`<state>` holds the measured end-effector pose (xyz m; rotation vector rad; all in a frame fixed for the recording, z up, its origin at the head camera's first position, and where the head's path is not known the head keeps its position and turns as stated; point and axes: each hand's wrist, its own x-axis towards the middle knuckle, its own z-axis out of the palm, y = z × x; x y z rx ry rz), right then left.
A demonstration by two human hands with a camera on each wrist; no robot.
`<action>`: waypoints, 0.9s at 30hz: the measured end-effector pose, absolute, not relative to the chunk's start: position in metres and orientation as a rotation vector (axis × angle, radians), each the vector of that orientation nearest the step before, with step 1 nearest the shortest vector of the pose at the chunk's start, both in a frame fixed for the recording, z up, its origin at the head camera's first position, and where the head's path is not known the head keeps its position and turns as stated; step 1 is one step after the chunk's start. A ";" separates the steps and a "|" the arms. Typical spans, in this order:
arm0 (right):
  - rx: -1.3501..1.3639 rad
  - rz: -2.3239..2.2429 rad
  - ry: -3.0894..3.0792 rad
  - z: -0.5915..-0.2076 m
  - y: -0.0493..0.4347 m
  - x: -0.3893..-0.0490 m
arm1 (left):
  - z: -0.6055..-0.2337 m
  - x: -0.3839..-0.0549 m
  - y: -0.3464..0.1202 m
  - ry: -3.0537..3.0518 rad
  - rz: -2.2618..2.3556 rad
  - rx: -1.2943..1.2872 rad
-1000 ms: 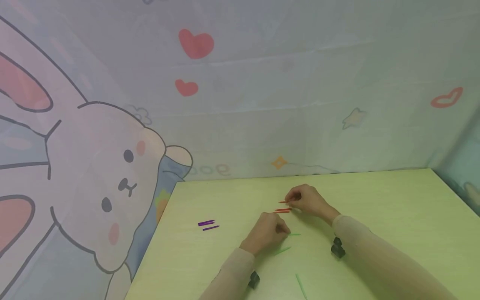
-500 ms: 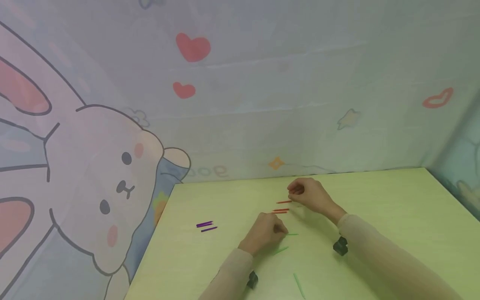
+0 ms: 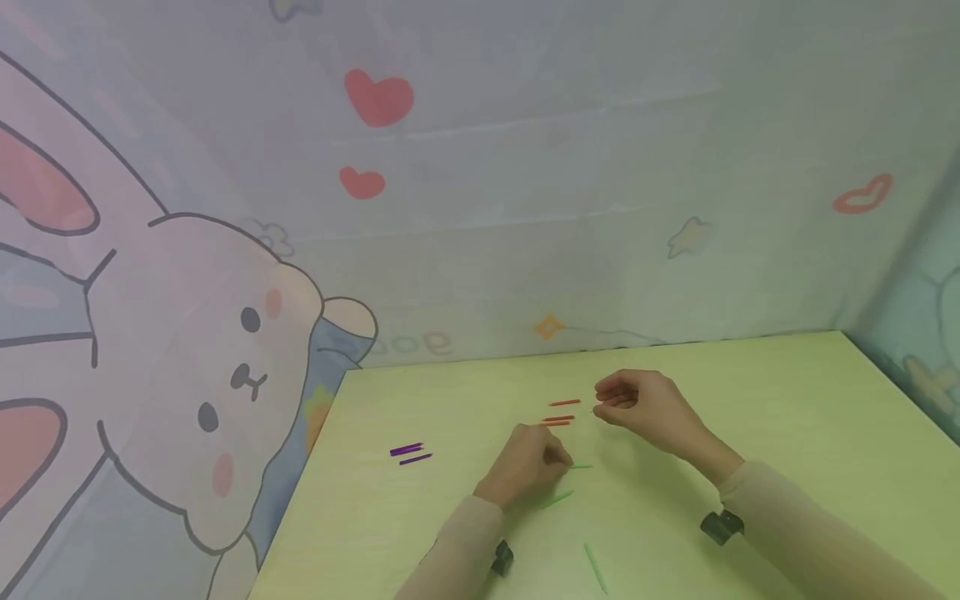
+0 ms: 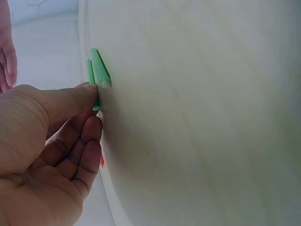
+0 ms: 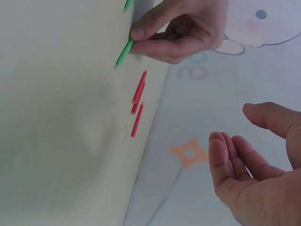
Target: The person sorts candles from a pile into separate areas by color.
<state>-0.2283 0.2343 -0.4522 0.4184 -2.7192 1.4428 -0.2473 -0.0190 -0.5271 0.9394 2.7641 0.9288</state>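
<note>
My left hand (image 3: 525,468) pinches a thin green stick with a pointed tip (image 5: 125,52) between thumb and fingers, low over the tabletop. Whether it is a crayon or a small candle I cannot tell. Two more green sticks lie nearer to me: one beside the left hand (image 3: 558,499), another at the front (image 3: 596,568). Beyond that hand are orange-red sticks, a close pair (image 3: 557,420) and a single one (image 3: 565,402). My right hand (image 3: 652,412) hovers right of the red sticks, thumb and fingers apart, with nothing seen between them in the right wrist view.
Several purple sticks (image 3: 407,449) lie on the left of the pale yellow-green table (image 3: 787,433). A wall cloth (image 3: 487,250) printed with a rabbit and hearts hangs behind the far edge. A tiny thin strand (image 5: 124,140) lies near the single red stick.
The right hand has let go of the single orange-red stick and drawn back to the right, leaving it on the table. My left hand keeps its pinch on the green stick, hardly moving.
</note>
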 end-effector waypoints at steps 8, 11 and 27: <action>0.355 1.517 -2.744 -0.452 0.240 -0.184 | -0.525 -0.245 -0.019 2.780 0.901 0.934; 0.344 1.578 -2.761 -0.459 0.238 -0.168 | -0.526 -0.246 -0.019 2.776 0.903 0.936; 0.424 1.601 -2.955 -0.508 0.218 -0.110 | -0.530 -0.247 -0.019 2.742 0.960 0.892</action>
